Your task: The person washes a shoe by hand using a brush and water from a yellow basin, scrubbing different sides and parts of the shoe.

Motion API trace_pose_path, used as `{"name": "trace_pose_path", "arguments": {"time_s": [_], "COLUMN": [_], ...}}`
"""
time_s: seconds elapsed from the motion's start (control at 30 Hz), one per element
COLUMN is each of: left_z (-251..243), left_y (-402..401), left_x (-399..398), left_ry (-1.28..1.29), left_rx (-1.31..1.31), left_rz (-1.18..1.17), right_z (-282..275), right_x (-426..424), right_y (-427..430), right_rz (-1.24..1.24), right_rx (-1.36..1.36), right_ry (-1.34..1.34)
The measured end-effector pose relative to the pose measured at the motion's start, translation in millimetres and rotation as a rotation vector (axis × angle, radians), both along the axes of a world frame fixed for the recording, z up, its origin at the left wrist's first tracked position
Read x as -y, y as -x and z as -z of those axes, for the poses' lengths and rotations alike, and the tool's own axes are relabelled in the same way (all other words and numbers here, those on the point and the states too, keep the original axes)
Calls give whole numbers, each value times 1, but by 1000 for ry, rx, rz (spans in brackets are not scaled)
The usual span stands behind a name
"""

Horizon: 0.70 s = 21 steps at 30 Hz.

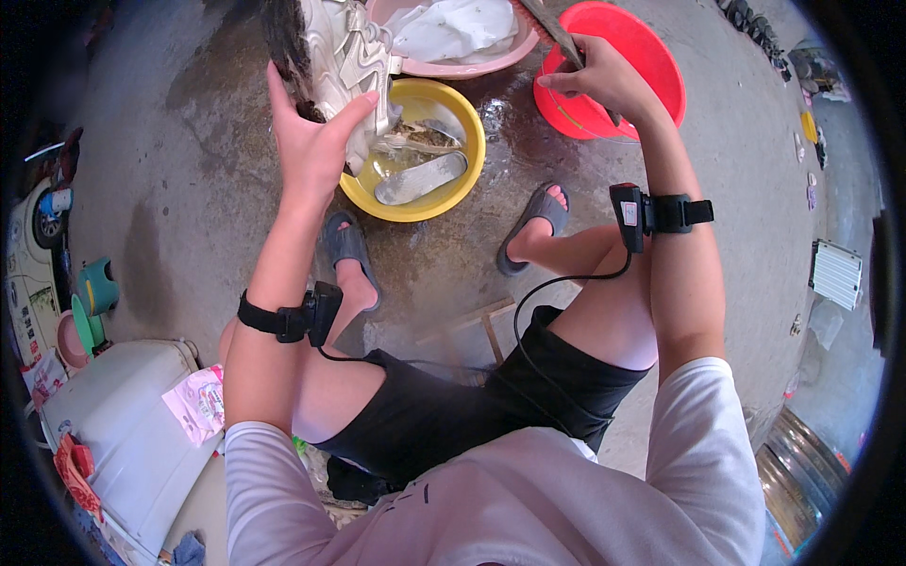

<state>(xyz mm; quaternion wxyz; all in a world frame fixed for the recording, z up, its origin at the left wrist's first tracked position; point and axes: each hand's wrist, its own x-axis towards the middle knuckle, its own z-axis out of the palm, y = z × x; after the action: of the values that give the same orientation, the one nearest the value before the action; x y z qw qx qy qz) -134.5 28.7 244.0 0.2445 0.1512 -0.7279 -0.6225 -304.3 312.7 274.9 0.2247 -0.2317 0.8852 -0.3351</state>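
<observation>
My left hand [311, 138] grips a pale lace-up sneaker [347, 64] with a dark, dirty sole, held up over the left rim of a yellow basin [473, 166]. In that basin, a grey insole [421, 178] and another shoe [425, 136] lie in water. My right hand [601, 78] is closed around the handle of a scrubbing brush [555, 35], its reddish bristles towards the upper left. That hand is above a red bucket [655, 53]. The upper end of the brush is cut off by the picture's edge.
Behind the yellow basin stands a pink basin [463, 71] holding a white plastic bag [456, 28]. My sandalled feet rest on the wet concrete floor [439, 262] near the yellow basin. A white appliance or container [127, 424] is at the left. A black cable [524, 311] hangs between my forearm straps.
</observation>
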Motion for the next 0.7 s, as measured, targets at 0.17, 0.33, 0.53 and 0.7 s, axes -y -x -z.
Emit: {"name": "trace_pose_path", "arguments": {"time_s": [0.17,0.33,0.53,0.7], "left_z": [-1,-1,-14,-12], "left_y": [-1,0,-4,1], "left_x": [-1,-3,-8,-13], "left_ry": [-16,8,-116,-345], "left_rx": [4,31,51,27], "left_rz": [-3,-10,21,116], "right_z": [5,14,13,12], "right_x": [-4,-9,-3,-1], "right_y": [5,8,9,1], "right_rz": [23,50,8,-40], "right_rx": [33,55,107,-11], "right_ry": [16,69,111,189]}}
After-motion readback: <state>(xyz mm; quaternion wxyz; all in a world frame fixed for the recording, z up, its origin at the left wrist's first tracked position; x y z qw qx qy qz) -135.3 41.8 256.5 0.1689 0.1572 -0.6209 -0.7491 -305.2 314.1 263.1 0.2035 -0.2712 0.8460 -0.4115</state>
